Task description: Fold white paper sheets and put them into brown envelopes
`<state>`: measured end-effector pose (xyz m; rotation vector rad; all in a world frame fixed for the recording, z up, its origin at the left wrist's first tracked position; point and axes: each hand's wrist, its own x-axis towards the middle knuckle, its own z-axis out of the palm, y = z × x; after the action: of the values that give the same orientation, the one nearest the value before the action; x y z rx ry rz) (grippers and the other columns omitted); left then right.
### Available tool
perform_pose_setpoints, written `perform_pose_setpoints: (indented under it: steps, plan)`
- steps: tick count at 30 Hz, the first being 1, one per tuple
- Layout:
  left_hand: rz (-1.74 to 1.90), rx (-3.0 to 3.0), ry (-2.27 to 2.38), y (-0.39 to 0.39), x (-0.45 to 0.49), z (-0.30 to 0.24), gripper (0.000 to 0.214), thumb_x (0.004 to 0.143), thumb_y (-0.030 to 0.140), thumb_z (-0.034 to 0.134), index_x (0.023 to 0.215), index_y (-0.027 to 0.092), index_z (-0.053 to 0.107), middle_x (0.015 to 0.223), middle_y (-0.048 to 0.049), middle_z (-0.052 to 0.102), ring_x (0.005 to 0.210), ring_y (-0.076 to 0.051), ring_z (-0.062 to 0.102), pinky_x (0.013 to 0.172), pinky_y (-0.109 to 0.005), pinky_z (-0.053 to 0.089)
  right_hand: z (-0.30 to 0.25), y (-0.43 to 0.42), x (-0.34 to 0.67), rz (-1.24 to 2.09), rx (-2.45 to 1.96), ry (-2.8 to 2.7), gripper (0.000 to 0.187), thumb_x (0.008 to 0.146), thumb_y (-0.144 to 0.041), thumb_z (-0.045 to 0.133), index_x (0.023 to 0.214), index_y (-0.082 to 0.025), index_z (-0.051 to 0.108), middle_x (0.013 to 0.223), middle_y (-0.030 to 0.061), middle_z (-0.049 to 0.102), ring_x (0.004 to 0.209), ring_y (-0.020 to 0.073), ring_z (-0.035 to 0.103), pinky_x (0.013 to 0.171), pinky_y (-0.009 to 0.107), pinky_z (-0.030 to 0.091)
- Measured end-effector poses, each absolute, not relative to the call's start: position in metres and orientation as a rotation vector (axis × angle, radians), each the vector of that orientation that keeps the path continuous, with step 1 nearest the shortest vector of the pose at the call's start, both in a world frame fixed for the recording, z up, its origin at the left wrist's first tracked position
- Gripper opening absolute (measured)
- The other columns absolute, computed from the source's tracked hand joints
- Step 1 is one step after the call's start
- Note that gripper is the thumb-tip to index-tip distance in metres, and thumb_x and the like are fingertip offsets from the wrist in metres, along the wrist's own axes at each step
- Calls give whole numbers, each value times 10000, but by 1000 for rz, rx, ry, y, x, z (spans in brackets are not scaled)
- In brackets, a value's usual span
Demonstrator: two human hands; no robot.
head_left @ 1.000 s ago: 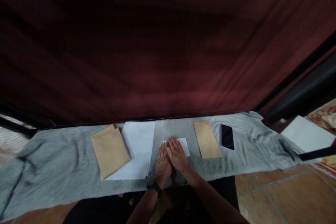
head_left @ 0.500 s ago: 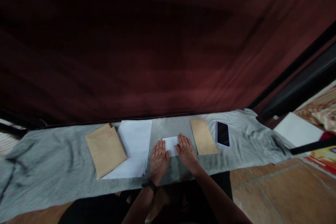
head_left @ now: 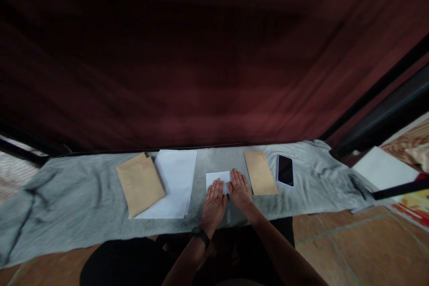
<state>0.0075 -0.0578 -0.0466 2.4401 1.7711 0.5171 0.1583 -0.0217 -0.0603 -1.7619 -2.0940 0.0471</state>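
Observation:
A small folded white paper (head_left: 216,177) lies on a grey cloth (head_left: 83,205) in front of me. My left hand (head_left: 215,204) lies flat on the paper's near edge with its fingers stretched out; a black band is on that wrist. My right hand (head_left: 239,191) rests flat beside it, fingers out, over the paper's right part. The two hands nearly touch. Neither hand grips anything.
Left of the hands lie a stack of white sheets (head_left: 174,181) and a large brown envelope (head_left: 140,183). On the right lie a narrow brown envelope (head_left: 259,172) and a black phone (head_left: 285,170). A dark red curtain (head_left: 201,76) hangs behind. A white board (head_left: 384,170) sits far right.
My hands were together on the paper, spread apart to its two sides, and have now come back close together on its near and right part.

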Motion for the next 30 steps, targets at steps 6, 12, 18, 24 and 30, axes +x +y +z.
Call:
perform_pose_setpoints:
  steps: [6, 12, 18, 24, 30]
  plan:
    - [541, 2433, 1837, -65, -27, -50, 560, 986, 282, 381, 1505, 73, 390, 1567, -173, 417, 1488, -260, 330, 1212, -467, 320, -59, -21, 158, 10, -1748, -2065, 533, 1031, -288, 336, 1528, -101, 381, 1555, 164, 434, 1450, 286, 373, 1178, 503, 288]
    - [503, 2457, 1853, -68, -35, -52, 572, 976, 239, 375, 1522, 67, 366, 1582, -175, 393, 1495, -263, 314, 1214, -453, 310, -53, -36, 126, 42, -1646, -2108, 520, 1030, -255, 338, 1533, -130, 381, 1580, 128, 402, 1466, 273, 356, 1186, 508, 292]
    - [480, 2547, 1850, -67, -36, -58, 586, 944, 130, 349, 1527, 72, 361, 1588, -157, 388, 1502, -246, 295, 1211, -442, 314, -58, -61, 121, 23, -1496, -2254, 542, 1030, -322, 414, 1539, -141, 369, 1562, 109, 435, 1453, 223, 382, 1195, 435, 311]
    - [537, 2558, 1875, -65, -37, -59, 546, 982, 197, 344, 1512, 75, 386, 1563, -163, 426, 1485, -267, 336, 1209, -506, 304, -65, -70, 168, -128, -1527, -2200, 564, 1031, -345, 406, 1539, -104, 363, 1536, 132, 468, 1436, 238, 407, 1191, 430, 308]
    - [548, 2509, 1709, -45, 4, -49, 552, 987, 193, 335, 1535, 126, 358, 1584, -123, 407, 1500, -237, 305, 1231, -493, 270, -70, -74, 174, -190, -1536, -2187, 549, 1015, -318, 421, 1523, -109, 403, 1507, 142, 503, 1418, 259, 435, 1189, 437, 306]
